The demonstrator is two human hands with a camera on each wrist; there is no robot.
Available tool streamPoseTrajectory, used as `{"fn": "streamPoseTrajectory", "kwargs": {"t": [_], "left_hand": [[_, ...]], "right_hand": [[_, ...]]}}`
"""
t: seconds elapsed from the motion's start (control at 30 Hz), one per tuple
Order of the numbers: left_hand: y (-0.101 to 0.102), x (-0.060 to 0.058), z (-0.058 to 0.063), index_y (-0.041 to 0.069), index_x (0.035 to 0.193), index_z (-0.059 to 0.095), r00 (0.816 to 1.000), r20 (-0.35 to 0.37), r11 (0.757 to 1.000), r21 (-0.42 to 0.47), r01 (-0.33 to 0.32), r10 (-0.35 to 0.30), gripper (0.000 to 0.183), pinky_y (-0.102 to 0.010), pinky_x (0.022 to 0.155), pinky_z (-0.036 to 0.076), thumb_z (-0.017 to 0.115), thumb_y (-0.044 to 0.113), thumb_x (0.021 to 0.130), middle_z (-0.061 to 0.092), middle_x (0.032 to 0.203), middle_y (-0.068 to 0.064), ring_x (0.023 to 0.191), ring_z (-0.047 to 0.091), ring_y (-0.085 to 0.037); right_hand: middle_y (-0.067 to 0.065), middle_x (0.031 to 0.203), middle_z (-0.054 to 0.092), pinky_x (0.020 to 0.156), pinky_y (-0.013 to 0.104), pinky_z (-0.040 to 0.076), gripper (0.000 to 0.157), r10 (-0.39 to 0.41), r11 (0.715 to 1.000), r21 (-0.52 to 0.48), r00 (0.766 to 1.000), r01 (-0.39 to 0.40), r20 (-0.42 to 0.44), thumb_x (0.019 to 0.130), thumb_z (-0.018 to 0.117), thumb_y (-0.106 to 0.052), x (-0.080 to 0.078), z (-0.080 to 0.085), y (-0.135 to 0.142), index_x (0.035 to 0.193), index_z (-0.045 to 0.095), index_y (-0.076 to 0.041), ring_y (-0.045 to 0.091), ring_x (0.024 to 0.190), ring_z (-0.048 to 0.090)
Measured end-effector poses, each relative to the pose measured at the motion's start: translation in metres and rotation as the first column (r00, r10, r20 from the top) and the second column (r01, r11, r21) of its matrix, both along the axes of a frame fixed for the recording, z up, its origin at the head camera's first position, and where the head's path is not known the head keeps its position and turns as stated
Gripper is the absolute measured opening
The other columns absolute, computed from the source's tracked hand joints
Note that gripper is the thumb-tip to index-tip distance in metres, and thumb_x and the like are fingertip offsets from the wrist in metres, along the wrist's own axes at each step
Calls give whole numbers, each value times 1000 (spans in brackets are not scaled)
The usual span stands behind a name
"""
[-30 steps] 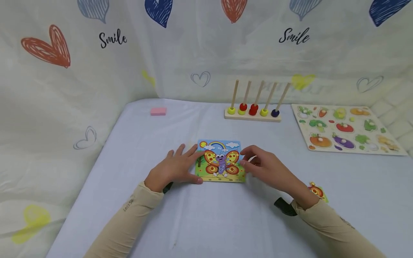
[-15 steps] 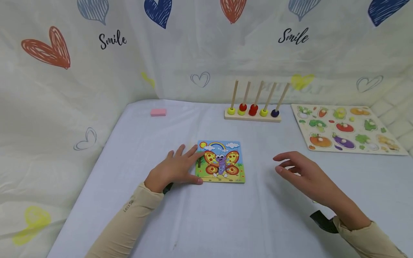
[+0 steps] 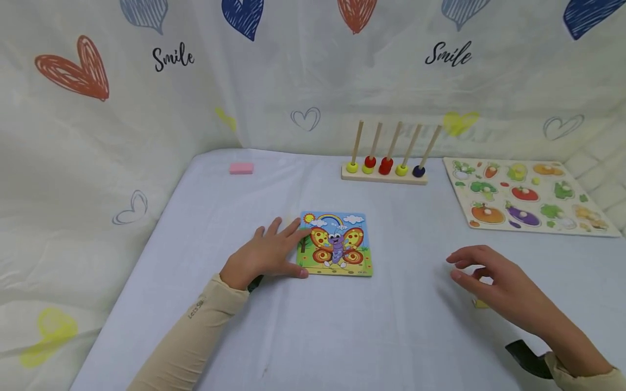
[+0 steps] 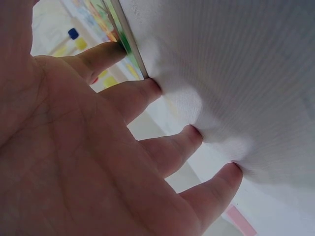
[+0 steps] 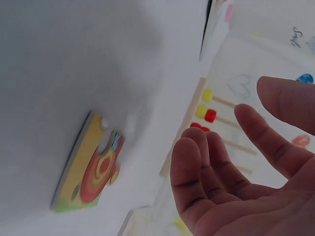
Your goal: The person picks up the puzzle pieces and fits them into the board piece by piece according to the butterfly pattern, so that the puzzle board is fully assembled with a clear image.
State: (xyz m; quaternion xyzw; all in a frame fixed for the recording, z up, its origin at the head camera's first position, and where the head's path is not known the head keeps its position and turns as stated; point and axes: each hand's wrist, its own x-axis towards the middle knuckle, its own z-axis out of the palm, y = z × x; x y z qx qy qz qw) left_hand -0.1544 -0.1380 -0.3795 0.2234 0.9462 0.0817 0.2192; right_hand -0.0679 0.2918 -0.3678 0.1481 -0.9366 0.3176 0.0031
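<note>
A butterfly jigsaw puzzle (image 3: 337, 247) lies flat on the white-covered table. Spread at its left edge is my left hand (image 3: 266, 254), index finger and thumb touching the board. In the left wrist view, the other fingertips press the cloth beside the puzzle's edge (image 4: 130, 42). My right hand (image 3: 504, 285) hovers off to the right, fingers loosely bent and holding nothing. Below it lies a loose jigsaw piece (image 5: 96, 169) with an orange-red spiral, knobs and cut-outs; in the head view the hand hides most of this piece (image 3: 480, 304).
Behind the puzzle stands a wooden peg abacus (image 3: 383, 178) with yellow, red and dark blue beads. A vegetable peg board (image 3: 533, 212) lies at the back right. A small pink block (image 3: 242, 168) rests at the back left, near the hanging printed cloth (image 3: 264, 81).
My right hand has left the puzzle's right edge and moved right and toward me, over the loose jigsaw piece. The left hand and the puzzle have stayed in place.
</note>
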Motion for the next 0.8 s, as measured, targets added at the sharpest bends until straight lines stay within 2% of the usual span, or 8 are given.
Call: {"fn": "streamPoseTrajectory", "kwargs": {"t": [0.2, 0.37, 0.6, 0.8], "left_hand": [[1, 0, 1, 26, 171, 31, 1000, 2, 1000, -2, 4, -4, 98, -73, 122, 17, 80, 58, 92, 13, 179, -7, 161, 8, -49], [0, 0, 1, 25, 171, 30, 1000, 4, 1000, 2, 6, -6, 98, -73, 122, 16, 80, 58, 93, 12, 179, -8, 161, 7, -50], [-2, -1, 1, 26, 171, 30, 1000, 1, 1000, -3, -2, 2, 98, -74, 121, 17, 80, 58, 92, 13, 179, -9, 160, 8, -50], [0, 0, 2, 26, 171, 31, 1000, 11, 1000, 7, 0, -1, 98, -73, 122, 17, 80, 57, 92, 13, 179, -8, 160, 7, -50]], "right_hand": [[1, 117, 66, 68, 23, 51, 20, -30, 996, 81, 999, 28, 31, 95, 83, -8, 10, -2, 18, 111, 76, -19, 6, 86, 60], [0, 112, 66, 69, 23, 49, 20, -45, 987, 158, 997, 35, 56, 90, 87, -9, 15, -8, 33, 102, 78, -22, 3, 92, 55], [5, 111, 64, 72, 28, 48, 24, -28, 975, 224, 992, -1, 124, 86, 91, -9, 12, -16, 45, 104, 81, -22, 26, 104, 52], [3, 105, 61, 74, 28, 42, 28, 11, 973, 228, 999, -19, 39, 81, 93, -4, 16, -25, 47, 94, 79, -25, 27, 101, 49]]}}
